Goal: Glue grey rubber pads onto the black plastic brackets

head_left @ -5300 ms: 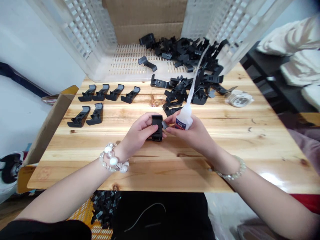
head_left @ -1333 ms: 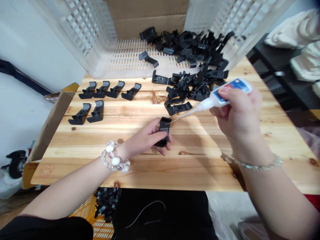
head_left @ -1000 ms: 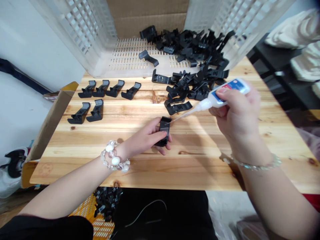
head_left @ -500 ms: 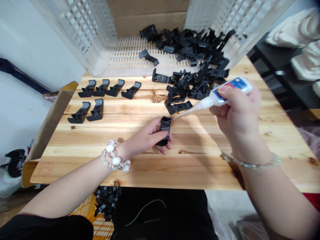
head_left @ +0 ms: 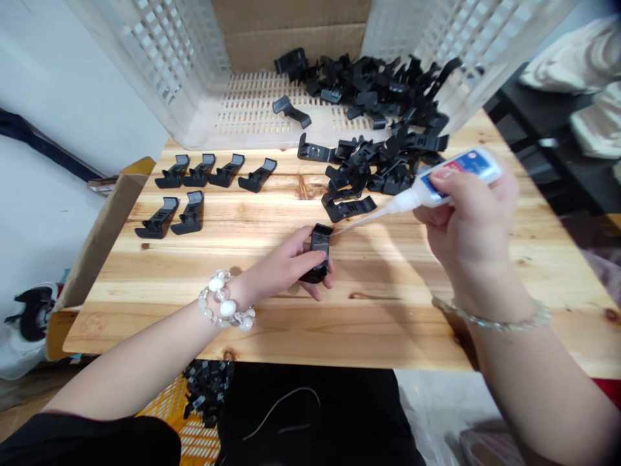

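Note:
My left hand (head_left: 295, 262) grips a black plastic clip (head_left: 320, 243) just over the wooden table, thumb on its face and fingers curled behind. In my right hand (head_left: 470, 220) is a white glue bottle (head_left: 436, 184) with a blue and red label, tilted down to the left. Its long thin nozzle (head_left: 361, 222) ends close to the upper right edge of the held clip; whether it touches I cannot tell. Several like clips (head_left: 226, 171) lie in two rows on the left. A heap of loose clips (head_left: 363, 165) lies beyond my hands.
A white plastic basket (head_left: 198, 123) lies open towards me at the back, with more black clips (head_left: 378, 84) inside. The wooden table (head_left: 194, 336) ends just before my lap. Below it, a yellow basket (head_left: 194, 443) holds small black parts. A cardboard box (head_left: 92, 259) stands at the left.
The glue bottle's nozzle has drawn back slightly to the right, from over the held clip's face to its edge. My left hand keeps its hold on the clip.

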The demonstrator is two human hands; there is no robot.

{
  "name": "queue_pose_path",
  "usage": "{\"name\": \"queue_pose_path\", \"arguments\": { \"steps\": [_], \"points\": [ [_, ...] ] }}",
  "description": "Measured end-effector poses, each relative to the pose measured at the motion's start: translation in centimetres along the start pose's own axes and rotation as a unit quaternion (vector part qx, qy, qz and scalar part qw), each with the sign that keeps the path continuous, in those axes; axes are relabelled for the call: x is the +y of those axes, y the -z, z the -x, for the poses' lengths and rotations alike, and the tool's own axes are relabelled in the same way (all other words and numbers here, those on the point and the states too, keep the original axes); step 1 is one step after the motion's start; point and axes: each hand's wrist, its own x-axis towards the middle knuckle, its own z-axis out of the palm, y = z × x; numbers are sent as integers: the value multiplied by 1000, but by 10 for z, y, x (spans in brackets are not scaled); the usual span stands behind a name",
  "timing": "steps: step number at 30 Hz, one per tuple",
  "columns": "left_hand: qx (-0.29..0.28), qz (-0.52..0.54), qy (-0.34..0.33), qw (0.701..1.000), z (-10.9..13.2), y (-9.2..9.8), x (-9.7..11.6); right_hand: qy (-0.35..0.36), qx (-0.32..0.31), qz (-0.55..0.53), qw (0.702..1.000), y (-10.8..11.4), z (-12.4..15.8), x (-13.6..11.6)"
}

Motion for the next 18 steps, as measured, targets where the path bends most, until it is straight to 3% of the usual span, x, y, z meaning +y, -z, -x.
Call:
{"name": "queue_pose_path", "arguments": {
  "steps": [18],
  "points": [
    [7, 6, 33, 999, -1, 1, 0, 117, -26, 68, 991, 3, 6, 6]
  ]
}}
